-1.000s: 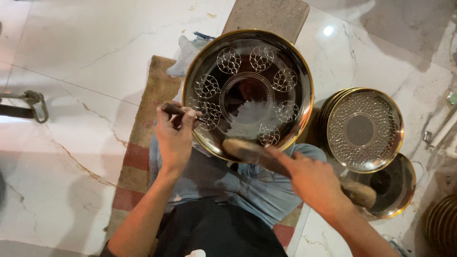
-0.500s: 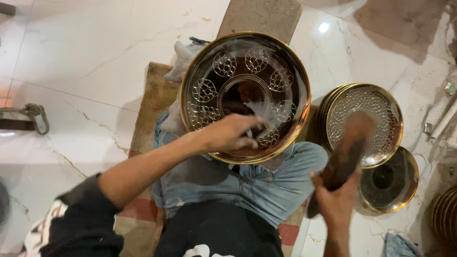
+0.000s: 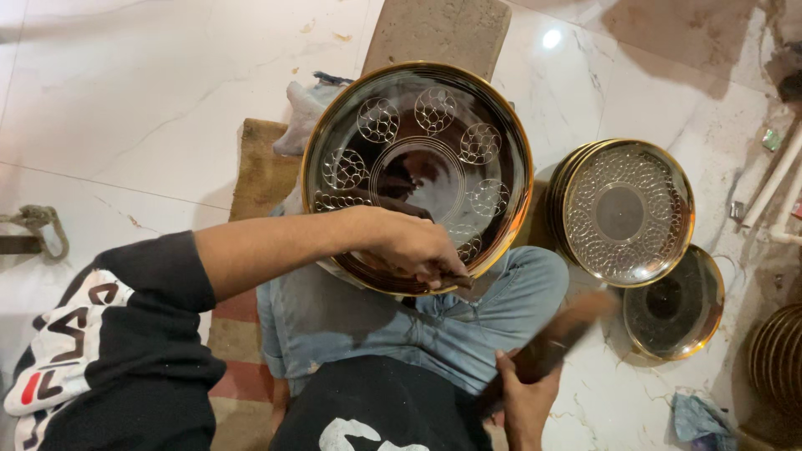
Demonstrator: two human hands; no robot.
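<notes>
Since a moment ago the left hand [image 3: 413,246] has slid its punch toward the near rim of the plate [image 3: 418,171] on the lap, fingers pinched shut around it, while the right hand [image 3: 526,401] keeps the mallet [image 3: 555,338] gripped and raised.

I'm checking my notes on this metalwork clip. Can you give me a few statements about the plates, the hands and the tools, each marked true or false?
1. The large round brass plate with engraved circles rests on the person's lap. True.
2. The left hand lies at the plate's lower rim. True.
3. The right hand is empty. False: it grips a dark wooden mallet.
4. The stack of patterned brass plates lies left of the big plate. False: it lies to the right.
</notes>
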